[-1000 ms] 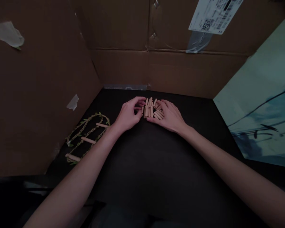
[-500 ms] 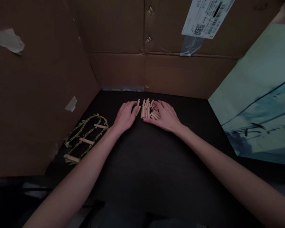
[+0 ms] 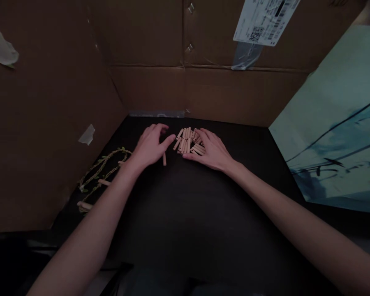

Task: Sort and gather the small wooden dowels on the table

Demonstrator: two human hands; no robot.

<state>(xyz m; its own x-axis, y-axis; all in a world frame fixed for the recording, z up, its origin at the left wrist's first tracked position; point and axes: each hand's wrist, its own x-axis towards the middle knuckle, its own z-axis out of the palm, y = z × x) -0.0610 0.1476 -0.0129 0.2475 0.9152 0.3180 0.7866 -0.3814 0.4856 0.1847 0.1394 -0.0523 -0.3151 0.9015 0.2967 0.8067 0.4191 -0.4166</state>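
Note:
A pile of short wooden sticks (image 3: 185,142), with small holes near their ends, lies on the black tabletop. To its left hovers my left hand (image 3: 150,144), thumb and fingers apart. One separate stick (image 3: 164,159) lies just below that thumb, its upper part hidden by the hand. My right hand (image 3: 215,151) curves around the right side of the pile with thumb and fingers spread, covering some sticks. Behind my left forearm lies a braided rope with green leaves (image 3: 103,164), with wooden rungs (image 3: 104,181) partly hidden by the arm.
A brown cardboard wall (image 3: 148,88) closes the back of the black tabletop (image 3: 185,205), and another cardboard panel (image 3: 49,123) stands at the left. A pale blue painted panel (image 3: 336,123) leans at the right. A white label (image 3: 265,24) sits on the back wall.
My left hand has moved left, away from the pile, and its fingers have spread. A lone stick now shows below it. The pile's left sticks lie more fanned out; my right hand stays beside them.

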